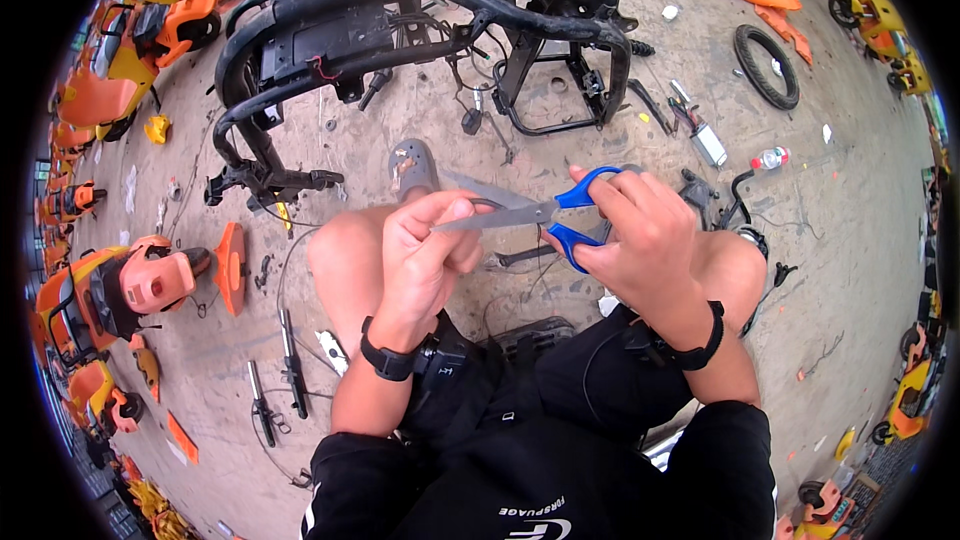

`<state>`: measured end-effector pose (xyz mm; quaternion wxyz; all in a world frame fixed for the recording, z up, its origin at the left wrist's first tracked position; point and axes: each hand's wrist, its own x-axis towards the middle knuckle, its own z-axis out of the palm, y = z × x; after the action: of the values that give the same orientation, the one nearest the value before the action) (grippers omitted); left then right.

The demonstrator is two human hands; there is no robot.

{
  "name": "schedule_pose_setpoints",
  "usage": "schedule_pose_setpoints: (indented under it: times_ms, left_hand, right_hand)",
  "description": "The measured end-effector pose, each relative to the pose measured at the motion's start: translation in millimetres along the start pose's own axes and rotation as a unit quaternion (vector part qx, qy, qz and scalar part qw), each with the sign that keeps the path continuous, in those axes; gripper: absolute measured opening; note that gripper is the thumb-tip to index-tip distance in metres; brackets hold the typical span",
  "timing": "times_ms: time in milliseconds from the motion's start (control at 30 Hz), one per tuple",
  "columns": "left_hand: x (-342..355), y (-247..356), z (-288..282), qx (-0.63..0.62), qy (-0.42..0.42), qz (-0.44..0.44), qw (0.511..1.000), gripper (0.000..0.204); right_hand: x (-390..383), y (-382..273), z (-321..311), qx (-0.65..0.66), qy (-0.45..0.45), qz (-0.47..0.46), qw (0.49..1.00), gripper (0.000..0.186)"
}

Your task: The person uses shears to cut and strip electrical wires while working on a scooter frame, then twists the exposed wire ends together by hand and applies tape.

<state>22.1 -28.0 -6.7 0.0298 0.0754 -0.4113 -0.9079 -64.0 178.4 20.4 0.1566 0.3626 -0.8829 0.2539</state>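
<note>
In the head view, my right hand (pixel 640 240) grips scissors (pixel 579 245) by their blue handles, with the silver blades spread apart. My left hand (pixel 430 245) is closed on a short visible stretch of thin dark cable (pixel 485 204), which lies between the spread blades. One blade crosses in front of the left fingertips; whether it touches them I cannot tell. Beyond my hands, a grey clog (pixel 410 165) is on my foot between my bare knees.
A black metal vehicle frame (pixel 330 10) stands ahead. Orange and yellow ride-on vehicles (pixel 150 285) line both sides. A tyre (pixel 750 55), bottle (pixel 770 158), silver box (pixel 708 145), orange panels (pixel 228 270), long rods (pixel 292 370) and loose wires lie on the concrete floor (pixel 840 260).
</note>
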Motion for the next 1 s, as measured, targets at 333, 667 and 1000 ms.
schedule_pose_setpoints:
  times_ms: [333,667,1000]
  left_hand:
    - [0.1,-0.9,-0.6,-0.058,-0.028,-0.032,0.997,0.024]
    - [-1.2,-0.2,-2.5,-0.113,-0.031,-0.071,0.991,0.024]
    - [-0.6,-1.2,-1.6,-0.118,-0.030,-0.085,0.989,0.023]
  right_hand:
    - [-0.7,0.8,2.1,-0.024,0.014,-0.017,0.999,0.047]
    - [0.6,-2.6,1.1,-0.040,0.003,-0.041,0.998,0.050]
    - [-1.0,0.3,1.5,-0.052,0.002,-0.049,0.997,0.047]
